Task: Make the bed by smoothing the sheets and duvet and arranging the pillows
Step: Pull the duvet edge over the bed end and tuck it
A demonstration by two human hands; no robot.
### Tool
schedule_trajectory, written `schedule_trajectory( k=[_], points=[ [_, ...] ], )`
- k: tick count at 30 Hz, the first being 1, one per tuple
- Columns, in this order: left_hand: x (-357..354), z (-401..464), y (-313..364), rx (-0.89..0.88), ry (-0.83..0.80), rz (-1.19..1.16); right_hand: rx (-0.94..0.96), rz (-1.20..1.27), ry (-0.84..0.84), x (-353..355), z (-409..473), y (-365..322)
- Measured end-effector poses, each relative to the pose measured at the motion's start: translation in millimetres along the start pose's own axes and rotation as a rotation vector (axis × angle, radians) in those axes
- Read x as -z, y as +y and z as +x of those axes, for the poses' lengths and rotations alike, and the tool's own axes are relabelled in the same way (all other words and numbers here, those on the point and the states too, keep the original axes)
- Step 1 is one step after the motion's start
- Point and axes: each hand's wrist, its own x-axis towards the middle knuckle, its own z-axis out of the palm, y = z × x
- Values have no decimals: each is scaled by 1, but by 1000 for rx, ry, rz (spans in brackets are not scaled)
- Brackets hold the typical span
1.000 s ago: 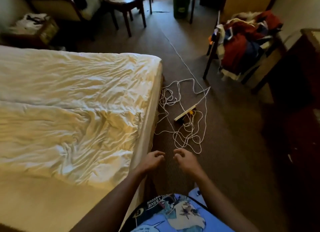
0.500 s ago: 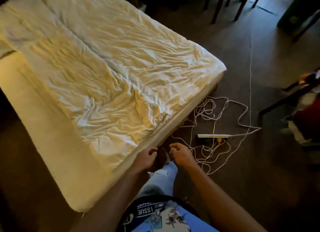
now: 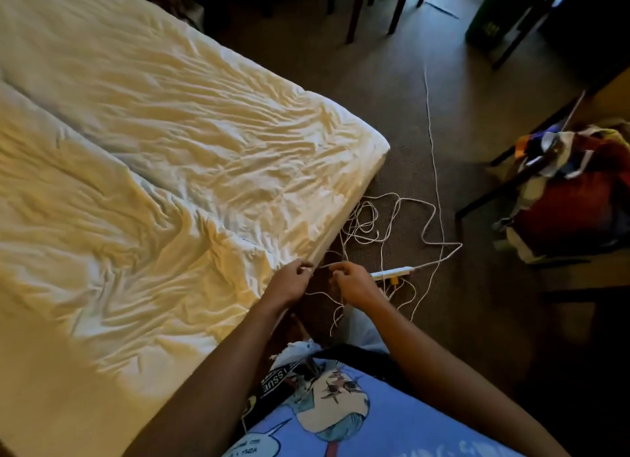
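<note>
A bed with a wrinkled white sheet (image 3: 221,132) fills the left of the head view. A crumpled duvet (image 3: 102,224) lies over its near half, and a smooth bare strip of mattress (image 3: 51,395) shows at the bottom left. My left hand (image 3: 291,281) is at the bed's side edge, fingers curled and pinching the fabric there. My right hand (image 3: 353,282) hovers just beside it over the floor with curled fingers. Whether it holds a thin pale strand running between the hands is unclear. No pillow is in view.
Tangled white cables (image 3: 371,224) and a power strip (image 3: 392,272) lie on the carpet right beside the bed edge, under my right hand. A rack piled with clothes (image 3: 572,201) stands at the right. Chair legs (image 3: 354,13) stand beyond the bed's far corner.
The view has swung left and down onto the bed. Both hands moved forward from in front of my body to the bed's side edge, the left one reaching the fabric.
</note>
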Motion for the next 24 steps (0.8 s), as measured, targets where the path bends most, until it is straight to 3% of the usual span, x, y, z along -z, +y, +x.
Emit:
schedule_trajectory(
  k=[13,24],
  points=[
    [16,80,54,-28,-31,55,7,72,-8,50,75,-49],
    [-4,239,164,15,28,106,-71,126,28,165,231,-76]
  ],
)
